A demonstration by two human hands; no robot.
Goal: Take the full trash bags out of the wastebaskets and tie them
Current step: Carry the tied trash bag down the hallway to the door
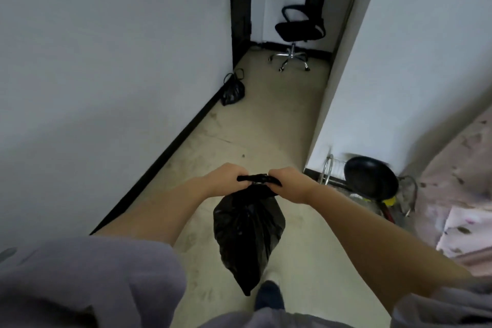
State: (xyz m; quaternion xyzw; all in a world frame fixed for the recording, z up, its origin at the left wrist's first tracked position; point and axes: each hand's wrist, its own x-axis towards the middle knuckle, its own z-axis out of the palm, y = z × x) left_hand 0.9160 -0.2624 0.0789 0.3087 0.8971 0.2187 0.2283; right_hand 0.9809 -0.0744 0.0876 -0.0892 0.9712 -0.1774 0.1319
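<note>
both hands, left hand [226, 177] and right hand [288, 181], have fingers pinching the trash bag [249, 231] ends; yank too hard and the thin plastic probably rips.

A: The trash bag [249, 234] is looking like thin black plastic, creased and catching a faint gloss.

B: And the tied bag [232, 90] by the wall is showing the same crinkled, shiny plastic.

A: The office chair [303, 25] is wearing matt black cloth or mesh, while its base is gleaming like polished chrome metal.

B: The floor [266, 128] is appearing pale, hard and scuffed, dull in finish.

A: The frying pan [371, 178] is looking smooth and dark, semi-matt; the rack [328, 169] beside it is shining like bare wire metal.

B: The sleeve [87, 282] is reading as soft grey matt cloth.
</note>
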